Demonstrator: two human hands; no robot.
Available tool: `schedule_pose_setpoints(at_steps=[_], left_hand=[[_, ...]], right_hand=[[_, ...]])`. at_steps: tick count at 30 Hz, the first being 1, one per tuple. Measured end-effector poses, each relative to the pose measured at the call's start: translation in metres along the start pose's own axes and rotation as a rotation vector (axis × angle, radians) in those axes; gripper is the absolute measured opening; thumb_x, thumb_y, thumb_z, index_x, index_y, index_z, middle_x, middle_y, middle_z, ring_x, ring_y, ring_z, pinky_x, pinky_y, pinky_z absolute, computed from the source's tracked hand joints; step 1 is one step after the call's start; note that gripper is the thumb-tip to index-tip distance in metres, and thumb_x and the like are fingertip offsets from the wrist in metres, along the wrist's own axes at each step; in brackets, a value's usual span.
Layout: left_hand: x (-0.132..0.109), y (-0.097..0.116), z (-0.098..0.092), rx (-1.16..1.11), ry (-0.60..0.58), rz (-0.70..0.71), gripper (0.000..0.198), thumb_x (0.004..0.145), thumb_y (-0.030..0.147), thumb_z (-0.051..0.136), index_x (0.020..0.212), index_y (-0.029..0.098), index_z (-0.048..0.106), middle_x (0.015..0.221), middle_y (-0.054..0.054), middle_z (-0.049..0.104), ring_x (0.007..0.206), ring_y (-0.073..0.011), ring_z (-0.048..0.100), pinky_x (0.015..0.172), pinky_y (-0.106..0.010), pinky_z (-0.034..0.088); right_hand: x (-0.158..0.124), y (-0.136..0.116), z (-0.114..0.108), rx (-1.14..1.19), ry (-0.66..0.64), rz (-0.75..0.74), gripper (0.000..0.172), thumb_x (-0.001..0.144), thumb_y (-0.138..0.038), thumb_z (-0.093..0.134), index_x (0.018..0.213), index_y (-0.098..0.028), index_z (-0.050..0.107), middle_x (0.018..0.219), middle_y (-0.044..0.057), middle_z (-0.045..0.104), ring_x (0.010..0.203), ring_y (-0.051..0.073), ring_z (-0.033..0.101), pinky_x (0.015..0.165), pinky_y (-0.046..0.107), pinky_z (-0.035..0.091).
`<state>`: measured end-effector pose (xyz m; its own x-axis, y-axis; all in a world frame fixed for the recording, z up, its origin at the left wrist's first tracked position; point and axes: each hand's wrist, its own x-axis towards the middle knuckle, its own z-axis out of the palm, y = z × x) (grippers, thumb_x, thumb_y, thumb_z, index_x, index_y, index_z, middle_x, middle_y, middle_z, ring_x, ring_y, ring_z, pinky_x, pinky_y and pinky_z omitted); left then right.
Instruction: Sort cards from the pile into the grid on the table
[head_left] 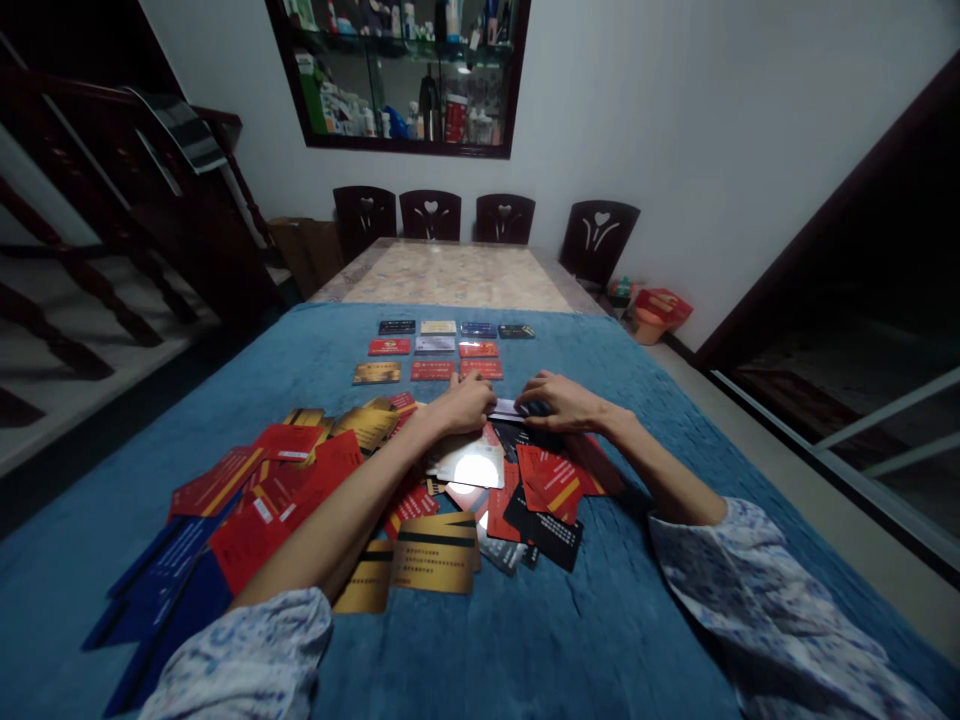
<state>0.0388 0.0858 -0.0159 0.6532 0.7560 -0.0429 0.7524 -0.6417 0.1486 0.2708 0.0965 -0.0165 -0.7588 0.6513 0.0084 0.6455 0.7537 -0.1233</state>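
Observation:
A pale lilac card (505, 408) lies between my two hands, above the near heap. My left hand (469, 402) is closed at its left end, and my right hand (561, 403) grips its right end with the fingers bent. Whether more cards are under it I cannot tell. A dark blue patch shows at my right fingertips. Just below my hands spreads a loose heap of red, black, white and gold cards (435, 555). Under and beside my left forearm lie red cards (315, 490) and large blue cards (161, 565).
Beyond my hands, small card stacks stand in rows, among them a red stack (389, 347) and a gold stack (377, 373). A blue cloth (637, 620) covers the near table; the far marble top (457, 270) is bare, with several dark chairs (430, 213) behind it.

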Motion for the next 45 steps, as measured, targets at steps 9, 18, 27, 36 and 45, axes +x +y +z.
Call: schedule_pose_setpoints(at_steps=[9,18,27,36,45], left_hand=[[-0.004,0.001,-0.006,-0.016,0.024,-0.002,0.035,0.099,0.040,0.050,0.098,0.016,0.077,0.109,-0.016,0.074,0.121,-0.0333,0.052,0.106,-0.056,0.037],[-0.001,-0.004,-0.004,-0.009,0.081,-0.039,0.027,0.086,0.011,0.053,0.099,0.017,0.076,0.109,-0.014,0.074,0.115,-0.0312,0.059,0.102,-0.051,0.043],[-0.001,-0.009,-0.004,-0.099,0.215,-0.067,0.030,0.079,0.002,0.051,0.089,0.015,0.076,0.102,-0.013,0.076,0.106,-0.0285,0.065,0.094,-0.041,0.050],[0.002,-0.013,0.000,-0.137,0.265,-0.073,0.034,0.082,0.004,0.050,0.101,0.014,0.075,0.108,-0.013,0.077,0.108,-0.0282,0.068,0.096,-0.039,0.050],[-0.002,-0.008,0.001,-0.061,0.287,-0.152,0.045,0.086,0.004,0.048,0.128,0.015,0.060,0.115,-0.015,0.073,0.110,-0.0295,0.067,0.095,-0.039,0.050]], right_hand=[[-0.004,0.001,-0.006,0.054,0.051,-0.023,0.030,0.091,-0.029,0.059,0.109,-0.020,0.080,0.099,0.011,0.079,0.097,0.025,0.062,0.083,0.035,0.048],[-0.004,0.003,-0.004,-0.013,0.200,-0.014,0.029,0.092,-0.021,0.053,0.098,-0.018,0.082,0.084,0.011,0.074,0.088,0.023,0.062,0.074,0.031,0.046],[-0.002,0.001,0.002,-0.032,0.286,0.082,0.033,0.098,-0.022,0.050,0.112,-0.018,0.079,0.095,0.013,0.075,0.094,0.023,0.066,0.077,0.030,0.049],[0.000,-0.005,0.004,-0.046,0.320,0.176,0.035,0.101,-0.023,0.050,0.130,-0.021,0.070,0.103,0.011,0.073,0.093,0.021,0.067,0.080,0.028,0.048],[0.006,-0.010,0.010,-0.110,0.278,0.246,0.040,0.094,-0.017,0.057,0.133,-0.022,0.063,0.108,0.010,0.074,0.100,0.023,0.065,0.080,0.029,0.046]])
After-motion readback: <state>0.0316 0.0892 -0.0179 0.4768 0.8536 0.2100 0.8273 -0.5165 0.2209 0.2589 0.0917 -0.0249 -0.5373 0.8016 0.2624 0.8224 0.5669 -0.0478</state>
